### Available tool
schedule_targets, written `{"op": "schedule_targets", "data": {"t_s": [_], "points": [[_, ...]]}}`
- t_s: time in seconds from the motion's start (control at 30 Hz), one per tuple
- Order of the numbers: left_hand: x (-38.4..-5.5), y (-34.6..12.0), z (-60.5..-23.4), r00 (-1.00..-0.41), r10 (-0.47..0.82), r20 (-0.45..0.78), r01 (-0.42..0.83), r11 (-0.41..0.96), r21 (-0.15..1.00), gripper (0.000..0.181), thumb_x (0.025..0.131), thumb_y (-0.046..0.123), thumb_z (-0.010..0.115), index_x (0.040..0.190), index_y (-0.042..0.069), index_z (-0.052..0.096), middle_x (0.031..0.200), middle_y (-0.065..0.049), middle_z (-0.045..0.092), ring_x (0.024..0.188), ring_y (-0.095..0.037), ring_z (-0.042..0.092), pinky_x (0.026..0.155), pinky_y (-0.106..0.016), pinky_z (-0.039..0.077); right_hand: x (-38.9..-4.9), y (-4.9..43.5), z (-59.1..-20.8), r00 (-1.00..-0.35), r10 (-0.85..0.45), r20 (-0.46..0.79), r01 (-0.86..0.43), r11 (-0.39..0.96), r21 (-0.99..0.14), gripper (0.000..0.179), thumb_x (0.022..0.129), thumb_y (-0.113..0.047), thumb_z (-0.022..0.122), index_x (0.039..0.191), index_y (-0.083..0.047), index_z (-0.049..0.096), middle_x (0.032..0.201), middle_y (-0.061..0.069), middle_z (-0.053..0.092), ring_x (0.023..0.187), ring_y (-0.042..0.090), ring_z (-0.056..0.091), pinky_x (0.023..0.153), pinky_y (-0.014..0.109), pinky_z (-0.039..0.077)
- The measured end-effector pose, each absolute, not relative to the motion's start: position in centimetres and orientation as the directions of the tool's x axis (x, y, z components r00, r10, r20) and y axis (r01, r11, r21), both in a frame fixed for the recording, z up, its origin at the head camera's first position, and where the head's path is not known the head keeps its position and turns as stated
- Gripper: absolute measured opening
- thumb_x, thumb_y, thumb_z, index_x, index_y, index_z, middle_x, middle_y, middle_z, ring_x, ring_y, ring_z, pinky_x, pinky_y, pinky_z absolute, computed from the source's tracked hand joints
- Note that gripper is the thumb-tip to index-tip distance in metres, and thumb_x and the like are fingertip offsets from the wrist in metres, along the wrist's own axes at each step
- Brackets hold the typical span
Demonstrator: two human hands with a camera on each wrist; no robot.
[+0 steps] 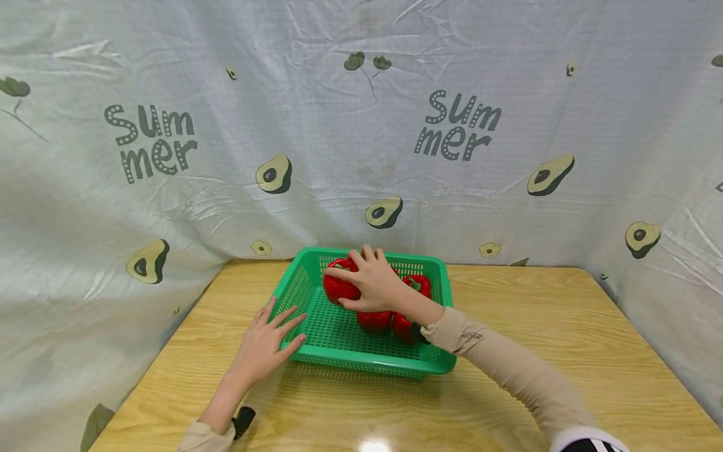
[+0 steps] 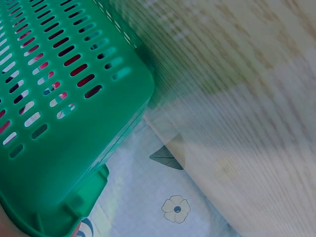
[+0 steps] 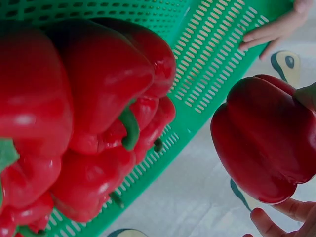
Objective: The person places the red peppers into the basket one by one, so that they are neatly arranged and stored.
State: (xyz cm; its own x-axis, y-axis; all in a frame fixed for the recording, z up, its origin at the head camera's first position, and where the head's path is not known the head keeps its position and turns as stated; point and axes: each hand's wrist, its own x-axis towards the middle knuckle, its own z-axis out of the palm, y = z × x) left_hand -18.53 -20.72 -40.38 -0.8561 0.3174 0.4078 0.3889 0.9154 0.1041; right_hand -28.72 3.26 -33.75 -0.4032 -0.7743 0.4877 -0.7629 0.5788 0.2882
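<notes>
My right hand (image 1: 373,280) grips a red bell pepper (image 1: 341,290) over the left half of a green plastic basket (image 1: 361,359). In the right wrist view that pepper (image 3: 269,138) is held between thumb and fingers, apart from the others. Several more red bell peppers (image 3: 111,74) with green stems lie together in the basket's right half, partly hidden by my right forearm in the head view. My left hand (image 1: 262,345) rests on the basket's left rim with fingers spread and straight. Only slotted basket wall (image 2: 69,113) shows large in the left wrist view, with red behind its slots.
The basket stands on a wood-grain table (image 1: 525,326), near its back edge. A pale cloth (image 1: 339,125) printed with avocados and lettering hangs behind and at both sides. A black band (image 1: 243,422) circles the left wrist.
</notes>
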Motion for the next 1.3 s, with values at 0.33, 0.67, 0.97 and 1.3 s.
{"op": "schedule_targets", "data": {"t_s": [0.33, 0.67, 0.97, 1.3], "points": [[-18.5, -20.7, -40.3, -0.857, 0.315, 0.409, 0.384, 0.918, 0.097, 0.041, 0.083, 0.036, 0.058, 0.12, 0.019, 0.059, 0.127, -0.009, 0.054, 0.131, -0.042, 0.026, 0.104, -0.055, 0.027, -29.1, 1.6, -35.4, -0.453, -0.801, 0.391, -0.746, 0.581, 0.326, 0.055, 0.076, -0.055, 0.052, 0.128, -0.038, 0.043, 0.106, 0.004, 0.05, 0.089, 0.022, 0.042, 0.07, 0.037, 0.04], [-18.4, -20.6, -40.3, -0.861, 0.317, 0.398, 0.385, 0.917, 0.103, 0.042, 0.085, 0.04, 0.053, 0.121, 0.019, 0.058, 0.128, -0.008, 0.054, 0.131, -0.042, 0.025, 0.104, -0.055, 0.027, -29.3, 1.2, -36.9, -0.526, -0.804, 0.279, -0.739, 0.594, 0.318, 0.057, 0.079, -0.057, 0.052, 0.131, -0.039, 0.04, 0.116, 0.006, 0.049, 0.099, 0.026, 0.041, 0.08, 0.046, 0.042], [-18.3, -20.6, -40.1, -0.864, 0.312, 0.395, 0.382, 0.918, 0.111, 0.042, 0.084, 0.037, 0.055, 0.121, 0.018, 0.058, 0.128, -0.009, 0.053, 0.131, -0.043, 0.025, 0.104, -0.056, 0.026, -29.2, 1.0, -37.5, -0.542, -0.819, 0.19, -0.744, 0.572, 0.345, 0.057, 0.081, -0.058, 0.049, 0.133, -0.04, 0.036, 0.12, 0.009, 0.048, 0.114, 0.034, 0.04, 0.088, 0.05, 0.041], [-18.2, -20.5, -40.1, -0.865, 0.314, 0.391, 0.381, 0.918, 0.106, 0.042, 0.084, 0.038, 0.055, 0.121, 0.018, 0.058, 0.128, -0.008, 0.053, 0.131, -0.042, 0.025, 0.104, -0.055, 0.026, -29.1, 1.0, -38.7, -0.509, -0.854, 0.107, -0.757, 0.503, 0.417, 0.059, 0.078, -0.064, 0.049, 0.132, -0.042, 0.037, 0.12, 0.006, 0.049, 0.115, 0.028, 0.037, 0.093, 0.05, 0.037]]}}
